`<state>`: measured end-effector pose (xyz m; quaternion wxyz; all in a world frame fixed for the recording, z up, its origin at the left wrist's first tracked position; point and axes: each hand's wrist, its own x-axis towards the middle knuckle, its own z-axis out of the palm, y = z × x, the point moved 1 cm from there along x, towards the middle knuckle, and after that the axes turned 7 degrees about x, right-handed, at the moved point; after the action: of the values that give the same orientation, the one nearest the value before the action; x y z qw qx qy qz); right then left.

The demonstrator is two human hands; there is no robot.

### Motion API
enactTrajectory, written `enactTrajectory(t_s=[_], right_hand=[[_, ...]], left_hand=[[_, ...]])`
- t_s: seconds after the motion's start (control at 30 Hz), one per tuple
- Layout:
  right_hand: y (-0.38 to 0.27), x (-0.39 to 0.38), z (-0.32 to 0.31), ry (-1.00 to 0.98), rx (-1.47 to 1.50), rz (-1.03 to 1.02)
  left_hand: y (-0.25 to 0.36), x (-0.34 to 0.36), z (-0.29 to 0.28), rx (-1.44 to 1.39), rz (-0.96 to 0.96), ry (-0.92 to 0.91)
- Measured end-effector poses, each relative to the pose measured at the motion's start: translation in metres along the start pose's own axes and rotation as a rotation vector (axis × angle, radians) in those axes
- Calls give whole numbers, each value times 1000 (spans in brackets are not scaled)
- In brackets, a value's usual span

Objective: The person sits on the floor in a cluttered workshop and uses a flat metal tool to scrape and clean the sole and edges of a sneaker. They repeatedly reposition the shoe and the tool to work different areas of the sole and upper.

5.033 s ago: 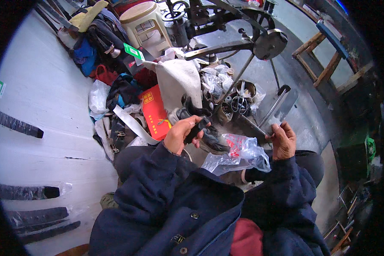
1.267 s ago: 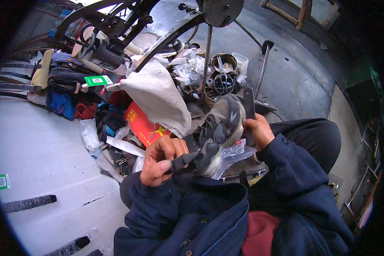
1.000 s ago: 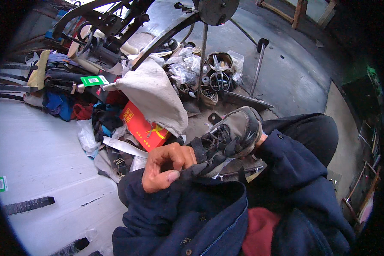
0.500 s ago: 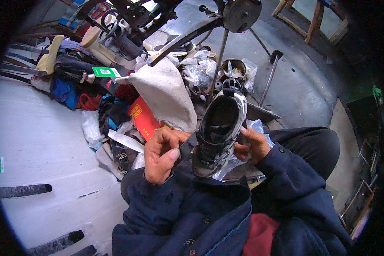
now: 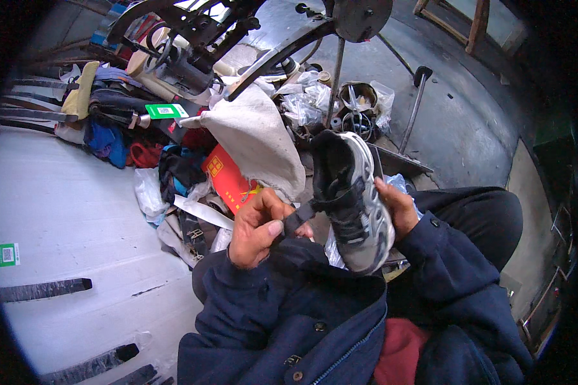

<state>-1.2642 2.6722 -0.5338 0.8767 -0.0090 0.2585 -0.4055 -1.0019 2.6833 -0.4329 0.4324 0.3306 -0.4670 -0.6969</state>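
Note:
A black and grey-white sneaker (image 5: 361, 221) is held above my lap, its opening toward the far side and its toe toward me. My right hand (image 5: 398, 208) is closed around the shoe's right side; some of its fingers are hidden behind the shoe. On the left, my left hand (image 5: 253, 232) pinches the end of a dark strap (image 5: 298, 218) between thumb and fingers. That strap reaches across to the shoe's upper near the laces.
A black metal sewing machine (image 5: 199, 40) stands ahead. Beige cloth (image 5: 260, 138) hangs near a red booklet (image 5: 228, 179). Fabric scraps and plastic bags pile up to the left of centre. A white board (image 5: 77, 218) with black strips lies at left, a metal stand (image 5: 414, 106) at right.
The shoe has tilted and shifted right, showing more of its outer side. The dark strap now stretches out between my left hand and the shoe.

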Motion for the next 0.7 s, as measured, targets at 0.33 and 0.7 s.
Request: enactTrajectory(t_s=[0.33,0.7], right_hand=[[-3,13,-23,-58,-66,-141],[2,22,-31,-79,-125,-88]], left_hand=[[-5,3,-8,196,-46,145],[-4,3,-8,119,19,133]])
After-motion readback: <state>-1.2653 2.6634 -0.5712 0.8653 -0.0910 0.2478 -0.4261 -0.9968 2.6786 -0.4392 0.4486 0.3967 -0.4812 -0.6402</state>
